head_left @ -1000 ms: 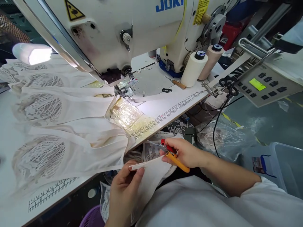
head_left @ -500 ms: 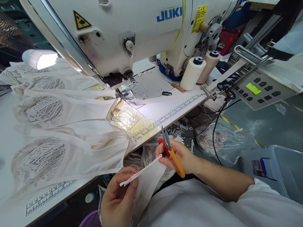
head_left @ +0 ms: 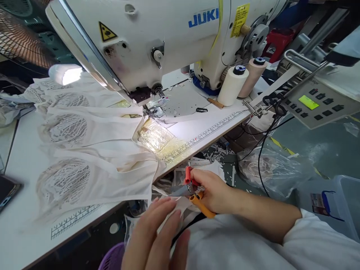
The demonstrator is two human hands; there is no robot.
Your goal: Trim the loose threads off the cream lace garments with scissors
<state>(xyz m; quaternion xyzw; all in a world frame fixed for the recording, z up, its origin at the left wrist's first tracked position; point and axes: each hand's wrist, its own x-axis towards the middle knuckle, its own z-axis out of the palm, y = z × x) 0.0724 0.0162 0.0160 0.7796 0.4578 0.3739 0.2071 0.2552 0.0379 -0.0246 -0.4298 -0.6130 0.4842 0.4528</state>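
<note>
Left hand [head_left: 157, 236] nearest, wrist cut off by the bottom edge, blurred; fingers [head_left: 168, 215] stretched out flat and together, gripping nothing, lying over a white fabric piece [head_left: 184, 204] mostly hidden beneath. Right hand [head_left: 215, 193] just beyond, closed around snips [head_left: 194, 191] with red and orange handles; blades blurred, hard to make out whether parted. Lace scraps [head_left: 168, 183] partly hidden under the table edge [head_left: 84, 221]. Farther out, cream garments [head_left: 92, 150] spread on the table, left ones washed out by the lamp [head_left: 66, 74]. Behind, sewing machine [head_left: 168, 33], top cut off, with two thread cones [head_left: 233, 85] and a control panel [head_left: 315, 105] at right.
</note>
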